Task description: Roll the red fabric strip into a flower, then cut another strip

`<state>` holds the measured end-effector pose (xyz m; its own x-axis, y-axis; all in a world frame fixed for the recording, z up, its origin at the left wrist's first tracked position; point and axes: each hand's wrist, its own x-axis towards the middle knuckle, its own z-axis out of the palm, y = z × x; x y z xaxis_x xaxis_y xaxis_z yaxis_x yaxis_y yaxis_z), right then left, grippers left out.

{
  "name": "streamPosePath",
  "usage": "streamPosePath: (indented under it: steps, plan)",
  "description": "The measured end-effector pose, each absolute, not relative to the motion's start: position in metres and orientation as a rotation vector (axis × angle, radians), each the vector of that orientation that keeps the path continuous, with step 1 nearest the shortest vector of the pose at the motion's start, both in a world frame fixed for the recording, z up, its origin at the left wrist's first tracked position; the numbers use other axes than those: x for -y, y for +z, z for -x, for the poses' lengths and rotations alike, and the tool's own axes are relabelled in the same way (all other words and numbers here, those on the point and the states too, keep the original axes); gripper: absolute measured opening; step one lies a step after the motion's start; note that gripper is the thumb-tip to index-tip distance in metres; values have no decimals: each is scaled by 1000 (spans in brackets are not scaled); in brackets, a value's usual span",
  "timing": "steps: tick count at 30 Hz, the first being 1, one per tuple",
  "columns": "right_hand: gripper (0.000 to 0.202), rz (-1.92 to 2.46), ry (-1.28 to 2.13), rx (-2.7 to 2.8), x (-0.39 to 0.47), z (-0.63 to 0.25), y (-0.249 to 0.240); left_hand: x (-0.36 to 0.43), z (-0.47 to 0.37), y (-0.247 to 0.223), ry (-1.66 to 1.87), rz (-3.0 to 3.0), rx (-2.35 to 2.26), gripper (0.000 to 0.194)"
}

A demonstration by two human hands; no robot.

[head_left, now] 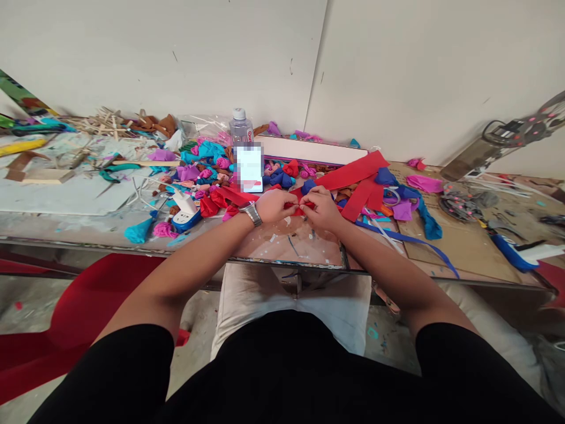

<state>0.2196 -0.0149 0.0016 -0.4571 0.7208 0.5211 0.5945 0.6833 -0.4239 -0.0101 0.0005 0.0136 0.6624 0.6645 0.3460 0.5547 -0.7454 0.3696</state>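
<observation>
Both bare hands meet above the near edge of a cluttered table (265, 250). The left hand (276, 206), a metal watch (251, 213) on its wrist, and the right hand (319, 208) each pinch a small red piece (302, 207) between thumb and fingers — fingertips nearly touching. The step in hand seems to be shaping or folding this piece, though the fingers hide most of it, so the exact fold is hard to tell. The next move calls for a steady pinch from one side while the other works the edge.

Just beyond the hands stands a phone (250, 168), its screen blurred, with a clear bottle (241, 126) behind it. Long red strips (353, 172) lie to the right — a blue strip (419, 240) nearer the edge. To the left spread crumpled, flower-like bits (205, 172) in pink, purple and blue, then teal-handled pliers (115, 171).
</observation>
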Motion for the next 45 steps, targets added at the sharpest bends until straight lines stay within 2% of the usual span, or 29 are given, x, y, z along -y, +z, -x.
streamPosePath:
  steps: [5,17,29,40,45]
  plan:
    - [11,1040,258,2223,14,-220,2,-2,10,10,657,-2723,-960,28]
    - [13,1006,303,2208,16,-220,4,-4,12,13,620,-2739,-965,37]
    - [12,996,278,2211,11,-222,1,1,16,23,457,-2771,-1135,27]
    - [7,1030,284,2264,10,-222,-1,1,16,25,436,-2702,-1131,26]
    - [18,977,312,2298,12,-224,1,2,14,25,443,-2640,-1038,24]
